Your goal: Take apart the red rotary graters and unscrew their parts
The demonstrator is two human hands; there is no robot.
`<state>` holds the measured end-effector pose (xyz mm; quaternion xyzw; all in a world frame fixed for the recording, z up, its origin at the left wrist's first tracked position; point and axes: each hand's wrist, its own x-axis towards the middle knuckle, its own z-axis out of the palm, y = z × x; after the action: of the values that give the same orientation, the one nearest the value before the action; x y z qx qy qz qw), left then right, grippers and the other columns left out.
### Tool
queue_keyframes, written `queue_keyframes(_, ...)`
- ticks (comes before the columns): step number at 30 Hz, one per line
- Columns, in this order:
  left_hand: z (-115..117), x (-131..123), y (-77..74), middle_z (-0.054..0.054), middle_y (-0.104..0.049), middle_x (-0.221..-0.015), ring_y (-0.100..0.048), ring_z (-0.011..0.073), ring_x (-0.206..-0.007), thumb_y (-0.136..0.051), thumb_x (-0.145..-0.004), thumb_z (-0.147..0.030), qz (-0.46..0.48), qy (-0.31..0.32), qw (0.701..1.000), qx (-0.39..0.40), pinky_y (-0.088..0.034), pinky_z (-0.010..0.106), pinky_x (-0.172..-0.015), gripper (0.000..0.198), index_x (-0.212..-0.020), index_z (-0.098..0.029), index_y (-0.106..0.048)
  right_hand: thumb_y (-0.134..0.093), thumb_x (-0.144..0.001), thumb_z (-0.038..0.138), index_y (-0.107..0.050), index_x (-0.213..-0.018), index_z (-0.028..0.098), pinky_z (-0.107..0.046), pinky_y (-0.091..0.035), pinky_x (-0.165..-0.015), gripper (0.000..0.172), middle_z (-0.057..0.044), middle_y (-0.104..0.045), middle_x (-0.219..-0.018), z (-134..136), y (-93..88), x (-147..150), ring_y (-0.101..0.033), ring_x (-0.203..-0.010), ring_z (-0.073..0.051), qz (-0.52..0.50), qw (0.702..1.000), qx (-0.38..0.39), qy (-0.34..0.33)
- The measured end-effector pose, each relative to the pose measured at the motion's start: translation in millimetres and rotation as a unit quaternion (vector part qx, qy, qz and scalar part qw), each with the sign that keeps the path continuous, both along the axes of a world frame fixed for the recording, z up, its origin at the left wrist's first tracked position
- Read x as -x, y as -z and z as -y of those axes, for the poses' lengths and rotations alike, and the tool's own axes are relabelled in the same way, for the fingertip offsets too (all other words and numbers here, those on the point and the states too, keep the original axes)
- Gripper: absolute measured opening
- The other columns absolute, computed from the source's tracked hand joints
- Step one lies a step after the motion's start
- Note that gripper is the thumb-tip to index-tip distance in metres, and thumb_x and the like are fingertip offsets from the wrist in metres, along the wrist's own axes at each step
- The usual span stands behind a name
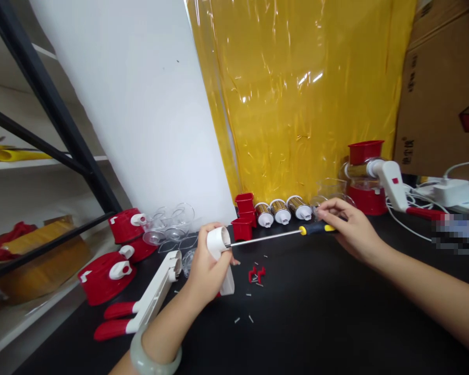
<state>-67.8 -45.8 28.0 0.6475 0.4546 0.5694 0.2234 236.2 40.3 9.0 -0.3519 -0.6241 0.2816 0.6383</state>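
A: State of hands?

B: My left hand (208, 266) is wrapped round the white handle (216, 242), left of centre above the bench (328, 312). My right hand (352, 225) grips the screwdriver (283, 235) by its back end; whether thumb and forefinger also pinch something small, I cannot tell.

A: Tip?

B: At the handle's round end; seating hidden.

A: Technique?

B: My judgement: brace the handle firmly, keep the shaft straight, press before turning, and don't brush the loose screws (251, 319) beside the red clips (261, 274).
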Motion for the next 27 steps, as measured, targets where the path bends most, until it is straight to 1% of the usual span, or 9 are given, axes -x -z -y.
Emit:
queue_keyframes(3,-8,4,11.0,0.000,-0.058,-0.093,-0.065,0.0121,-0.069,-0.060,-0.077,-0.006,-0.044,0.001,0.989,-0.141,-0.058,0.032,-0.070,0.050,-0.119,-0.025,-0.040,-0.062,-0.084,0.050,-0.062,-0.080,0.022,-0.029,-0.046,-0.067,0.029,-0.003,-0.064,-0.076,0,-1.0,-3,-0.060,-0.073,-0.018,0.018,1.000,-0.017,-0.018)
queue_keyframes(5,-13,6,12.5,-0.001,-0.057,-0.093,-0.064,0.0113,-0.071,-0.060,-0.077,-0.002,-0.077,0.031,0.960,-0.267,-0.059,0.032,-0.072,0.057,-0.122,-0.028,-0.038,-0.055,-0.089,0.049,-0.064,-0.077,0.022,-0.030,-0.046,-0.069,0.031,-0.003,-0.065,-0.076,4,-3.0,-6,-0.061,-0.075,-0.019,0.104,0.993,-0.049,-0.001)
queue_keyframes(7,-17,6,9.3,-0.003,-0.057,-0.091,-0.063,0.0109,-0.072,-0.060,-0.076,0.002,-0.104,0.068,0.920,-0.372,-0.060,0.036,-0.074,0.063,-0.124,-0.031,-0.037,-0.048,-0.093,0.046,-0.064,-0.075,0.022,-0.030,-0.045,-0.065,0.035,-0.003,-0.064,-0.069,10,-5.7,-8,-0.060,-0.067,-0.018,0.187,0.979,-0.076,0.024)
queue_keyframes(10,-19,5,1.9,-0.004,-0.057,-0.088,-0.061,0.0118,-0.075,-0.061,-0.073,0.006,-0.135,0.059,0.885,-0.443,-0.060,0.040,-0.078,0.068,-0.125,-0.033,-0.040,-0.043,-0.095,0.041,-0.062,-0.068,0.021,-0.027,-0.040,-0.053,0.038,0.000,-0.056,-0.053,18,-10.6,-9,-0.054,-0.050,-0.015,0.246,0.958,-0.127,0.067)
queue_keyframes(13,-19,5,-1.4,-0.004,-0.056,-0.088,-0.060,0.0120,-0.075,-0.062,-0.072,0.005,-0.150,0.033,0.874,-0.461,-0.061,0.040,-0.077,0.068,-0.125,-0.033,-0.043,-0.043,-0.094,0.031,-0.059,-0.064,0.019,-0.025,-0.039,-0.050,0.035,0.000,-0.057,-0.051,23,-15.1,-10,-0.054,-0.046,-0.013,0.270,0.935,-0.204,0.109)
queue_keyframes(18,-24,9,3.2,-0.004,-0.055,-0.088,-0.059,0.0117,-0.074,-0.062,-0.072,0.005,-0.157,0.016,0.883,-0.443,-0.060,0.036,-0.075,0.068,-0.124,-0.033,-0.041,-0.046,-0.090,0.019,-0.057,-0.067,0.018,-0.024,-0.041,-0.051,0.026,-0.002,-0.060,-0.057,28,-18.4,-11,-0.056,-0.050,-0.013,0.285,0.882,-0.331,0.179)
queue_keyframes(21,-26,11,9.3,-0.004,-0.055,-0.087,-0.058,0.0113,-0.071,-0.061,-0.072,0.004,-0.164,0.011,0.890,-0.425,-0.058,0.032,-0.070,0.067,-0.124,-0.032,-0.038,-0.047,-0.089,0.018,-0.056,-0.071,0.018,-0.025,-0.044,-0.055,0.021,-0.005,-0.062,-0.062,28,-17.9,-13,-0.059,-0.056,-0.015,0.288,0.862,-0.372,0.191)
queue_keyframes(23,-26,11,13.7,-0.003,-0.055,-0.089,-0.059,0.0115,-0.071,-0.061,-0.072,0.002,-0.160,-0.014,0.904,-0.396,-0.055,0.030,-0.069,0.066,-0.124,-0.029,-0.037,-0.046,-0.089,0.016,-0.055,-0.073,0.019,-0.025,-0.044,-0.055,0.018,-0.004,-0.061,-0.062,26,-16.4,-15,-0.059,-0.057,-0.015,0.288,0.855,-0.387,0.191)
queue_keyframes(27,-20,7,16.1,0.003,-0.054,-0.099,-0.058,0.0133,-0.076,-0.061,-0.068,0.000,-0.134,-0.079,0.943,-0.294,-0.051,0.030,-0.069,0.061,-0.121,-0.024,-0.042,-0.045,-0.087,0.014,-0.056,-0.076,0.019,-0.027,-0.045,-0.054,0.016,-0.005,-0.061,-0.063,18,-11.1,-20,-0.060,-0.057,-0.016,0.302,0.835,-0.408,0.215)
